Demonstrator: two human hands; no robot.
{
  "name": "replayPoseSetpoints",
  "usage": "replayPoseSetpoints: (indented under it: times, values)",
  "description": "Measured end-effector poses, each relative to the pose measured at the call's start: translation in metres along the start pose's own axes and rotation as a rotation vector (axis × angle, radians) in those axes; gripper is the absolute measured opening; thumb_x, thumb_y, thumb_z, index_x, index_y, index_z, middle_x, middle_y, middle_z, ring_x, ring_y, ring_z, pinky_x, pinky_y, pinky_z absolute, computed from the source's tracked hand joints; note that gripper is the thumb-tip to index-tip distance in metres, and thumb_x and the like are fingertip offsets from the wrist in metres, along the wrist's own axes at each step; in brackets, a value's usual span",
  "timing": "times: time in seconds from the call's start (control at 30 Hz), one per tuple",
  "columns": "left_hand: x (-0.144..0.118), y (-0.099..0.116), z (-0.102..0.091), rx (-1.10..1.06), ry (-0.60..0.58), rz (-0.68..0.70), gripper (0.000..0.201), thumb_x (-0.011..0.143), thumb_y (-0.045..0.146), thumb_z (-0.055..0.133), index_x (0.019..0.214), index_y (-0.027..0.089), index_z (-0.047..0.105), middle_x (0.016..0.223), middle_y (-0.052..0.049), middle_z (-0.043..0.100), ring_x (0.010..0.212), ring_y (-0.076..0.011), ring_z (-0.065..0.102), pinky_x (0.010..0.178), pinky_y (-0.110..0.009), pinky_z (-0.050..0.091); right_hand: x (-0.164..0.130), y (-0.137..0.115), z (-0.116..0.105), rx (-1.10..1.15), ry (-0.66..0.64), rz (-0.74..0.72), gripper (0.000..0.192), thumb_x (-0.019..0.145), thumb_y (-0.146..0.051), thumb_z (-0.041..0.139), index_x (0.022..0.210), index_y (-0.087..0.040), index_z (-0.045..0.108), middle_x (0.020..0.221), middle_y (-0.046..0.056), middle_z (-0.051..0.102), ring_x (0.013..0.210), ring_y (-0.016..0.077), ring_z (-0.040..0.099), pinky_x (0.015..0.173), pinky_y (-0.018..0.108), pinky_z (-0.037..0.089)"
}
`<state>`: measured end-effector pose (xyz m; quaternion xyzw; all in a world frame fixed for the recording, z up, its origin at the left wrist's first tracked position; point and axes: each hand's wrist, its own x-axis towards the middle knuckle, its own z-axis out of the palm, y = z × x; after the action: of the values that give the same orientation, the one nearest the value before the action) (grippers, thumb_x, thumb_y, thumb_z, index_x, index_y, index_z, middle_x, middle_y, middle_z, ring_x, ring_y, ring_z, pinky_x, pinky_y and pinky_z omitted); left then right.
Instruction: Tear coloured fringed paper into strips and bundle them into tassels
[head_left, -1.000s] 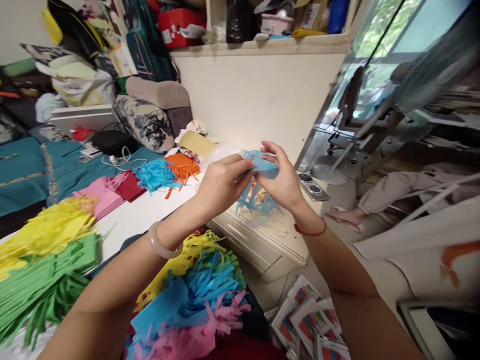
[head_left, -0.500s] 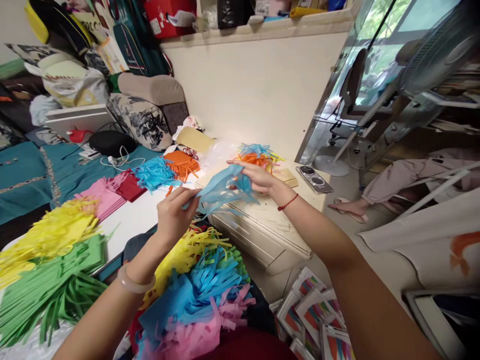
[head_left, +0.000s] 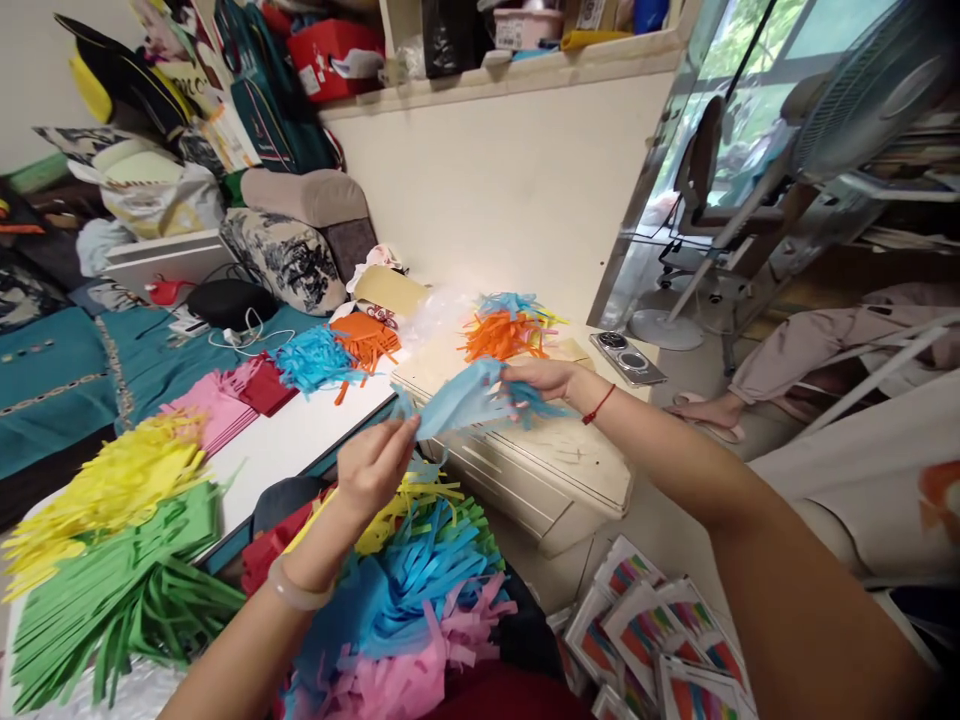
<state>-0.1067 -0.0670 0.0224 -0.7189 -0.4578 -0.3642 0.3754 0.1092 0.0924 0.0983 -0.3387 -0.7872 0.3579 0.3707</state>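
A sheet of blue fringed tissue paper (head_left: 461,398) is stretched between my hands in mid-air, above my lap. My left hand (head_left: 379,462) pinches its near left end. The far right part sits in the closed fingers of my right hand (head_left: 546,382), with cut strips hanging past them. Below, on my lap, lie fringed stacks in blue (head_left: 405,580), pink (head_left: 420,650) and yellow (head_left: 382,515), with some red and green. Beyond my right hand, an orange fringed bundle (head_left: 504,335) with blue and yellow strips rests on the cream cabinet (head_left: 555,480).
On the white board (head_left: 311,435) at left are green (head_left: 127,580), yellow (head_left: 112,480), pink, red, blue and orange fringed stacks. Printed packets (head_left: 645,620) lie on the floor. A scale-like device (head_left: 628,357) sits on the cabinet. A fan (head_left: 870,100) and another person's legs (head_left: 810,345) are at right.
Both hands have moved right and slightly lower with the blue tissue. My right fingers, stretched out before, are now closed on it, and the sheet is pulled more taut.
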Motion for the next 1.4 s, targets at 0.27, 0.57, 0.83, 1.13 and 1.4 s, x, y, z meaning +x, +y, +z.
replayPoseSetpoints:
  times: [0.27, 0.57, 0.83, 1.13, 1.4]
  values:
    - [0.019, 0.108, 0.069, -0.299, -0.273, 0.157, 0.016, 0.088, 0.009, 0.045, 0.094, 0.012, 0.060, 0.090, -0.012, 0.065, 0.089, -0.0220, 0.061, 0.077, -0.037, 0.053, -0.033, 0.054, -0.112, -0.228, -0.402, 0.217, 0.024, 0.079, -0.028, 0.058, 0.089, -0.009, 0.068, 0.066, 0.001, 0.069, 0.050, 0.0090, 0.058, 0.060, 0.023, 0.050]
    - [0.022, 0.153, 0.110, -0.363, -0.502, 0.137, 0.019, 0.087, 0.006, 0.039, 0.092, 0.010, 0.057, 0.110, -0.020, 0.064, 0.110, -0.0273, 0.061, 0.095, -0.045, 0.049, -0.107, 0.058, -0.155, -0.803, -0.335, 0.045, 0.049, 0.065, -0.022, 0.072, 0.112, -0.016, 0.064, 0.122, 0.016, 0.062, 0.108, 0.0292, 0.061, 0.090, 0.039, 0.049]
    - [0.034, 0.148, 0.103, -0.356, -0.525, 0.097, 0.014, 0.085, 0.008, 0.043, 0.091, 0.010, 0.055, 0.098, -0.019, 0.066, 0.096, -0.0263, 0.065, 0.091, -0.041, 0.052, -0.146, 0.087, -0.042, -0.783, -0.149, -0.124, 0.057, 0.069, -0.008, 0.053, 0.122, -0.029, 0.058, 0.131, 0.004, 0.057, 0.124, 0.0270, 0.051, 0.110, 0.046, 0.035]
    - [0.031, 0.154, 0.103, -0.361, -0.540, 0.110, 0.014, 0.083, 0.006, 0.045, 0.091, 0.007, 0.057, 0.113, -0.025, 0.062, 0.112, -0.0331, 0.059, 0.098, -0.047, 0.047, -0.192, 0.114, -0.177, -1.309, 0.127, 0.386, 0.043, 0.081, -0.011, 0.045, 0.123, -0.005, 0.055, 0.121, 0.029, 0.057, 0.114, 0.0423, 0.053, 0.086, 0.060, 0.041]
    - [0.038, 0.156, 0.102, -0.366, -0.658, 0.104, 0.020, 0.087, 0.009, 0.043, 0.099, 0.004, 0.058, 0.109, -0.023, 0.064, 0.112, -0.0298, 0.060, 0.100, -0.044, 0.046, -0.161, 0.079, -0.047, -0.816, -0.260, -0.318, 0.056, 0.082, -0.020, 0.045, 0.136, -0.005, 0.043, 0.139, 0.018, 0.047, 0.131, 0.0269, 0.042, 0.107, 0.047, 0.039]
